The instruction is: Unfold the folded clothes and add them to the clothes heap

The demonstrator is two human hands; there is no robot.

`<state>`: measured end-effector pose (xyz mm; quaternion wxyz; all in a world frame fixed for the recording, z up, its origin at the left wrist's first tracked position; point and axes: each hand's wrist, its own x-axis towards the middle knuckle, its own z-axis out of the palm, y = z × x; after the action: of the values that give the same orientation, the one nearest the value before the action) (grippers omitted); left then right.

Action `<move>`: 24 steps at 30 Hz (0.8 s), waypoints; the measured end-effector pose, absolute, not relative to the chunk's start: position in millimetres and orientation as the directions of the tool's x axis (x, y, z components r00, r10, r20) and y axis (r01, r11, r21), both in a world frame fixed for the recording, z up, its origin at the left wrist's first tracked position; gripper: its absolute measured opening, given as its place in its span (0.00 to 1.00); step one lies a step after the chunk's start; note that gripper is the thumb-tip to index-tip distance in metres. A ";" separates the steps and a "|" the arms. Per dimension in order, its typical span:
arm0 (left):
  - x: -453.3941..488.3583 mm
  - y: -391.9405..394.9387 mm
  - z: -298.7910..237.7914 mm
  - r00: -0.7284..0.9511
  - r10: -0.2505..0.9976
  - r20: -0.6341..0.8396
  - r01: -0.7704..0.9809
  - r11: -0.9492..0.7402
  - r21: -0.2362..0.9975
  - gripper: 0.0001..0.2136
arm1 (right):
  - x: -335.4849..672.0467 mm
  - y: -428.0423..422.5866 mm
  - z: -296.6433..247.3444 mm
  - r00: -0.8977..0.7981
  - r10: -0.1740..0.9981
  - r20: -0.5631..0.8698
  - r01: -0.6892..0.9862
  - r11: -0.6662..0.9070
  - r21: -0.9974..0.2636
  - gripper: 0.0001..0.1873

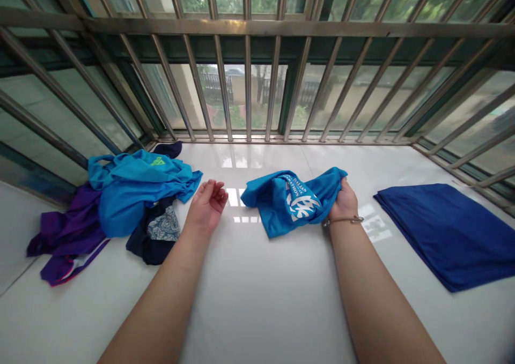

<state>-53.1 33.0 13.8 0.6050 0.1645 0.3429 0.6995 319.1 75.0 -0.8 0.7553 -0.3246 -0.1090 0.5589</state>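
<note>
- Blue fabric with white lettering, the printed cloth (277,208), is gripped at its right end by the right hand (344,200), fingers closed around a bunched edge; it lies in front of the person, between both hands.
- Gripping one end probably lets the rest hang loose and twisted; whether its lower corner touches the white surface (261,299), I cannot tell.
- Nothing is in the left hand (207,206): its fingers are half curled, apart from the printed cloth and just beside the heap, perhaps keeping clear while the other hand carries the fabric.
- One bracelet (354,219) circles the right wrist.
- Left of the hands, the heap counts at least three garments: one bright blue top (132,187), one purple garment (72,224) and one dark garment (163,227) with a patterned patch, seemingly dropped together unsorted.
- Behind them shows one small dark piece (169,148), possibly separate.
- Far right, one folded navy cloth (446,235) lies flat, apparently set aside neatly.
- Beyond stand metal bars (248,90), too many to count surely.
</note>
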 end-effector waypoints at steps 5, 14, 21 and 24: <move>-39.1 24.5 10.0 0.110 0.964 -0.241 -0.579 0.260 0.773 0.22 | 273.8 58.7 13.1 0.138 0.986 -0.097 -0.747 0.039 -0.664 0.11; -4.1 2.1 -0.4 0.470 0.871 -0.144 -0.227 0.277 0.934 0.40 | 250.7 15.2 24.7 -0.590 0.807 0.002 -0.502 -0.365 -0.784 0.18; -4.0 6.2 -6.9 0.399 0.886 -0.237 -0.232 0.348 0.908 0.26 | 276.9 33.3 12.9 -0.716 0.698 0.015 -0.500 -0.498 -0.708 0.18; -5.6 7.3 -8.3 0.386 0.886 -0.256 -0.259 0.371 0.892 0.26 | 276.9 33.6 11.6 -0.518 0.854 -0.049 -0.615 -0.411 -0.673 0.19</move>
<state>-5.6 7.3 -8.3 0.7297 0.4009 0.3911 0.3923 276.9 33.6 11.6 0.4498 -0.1970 -0.3034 0.8166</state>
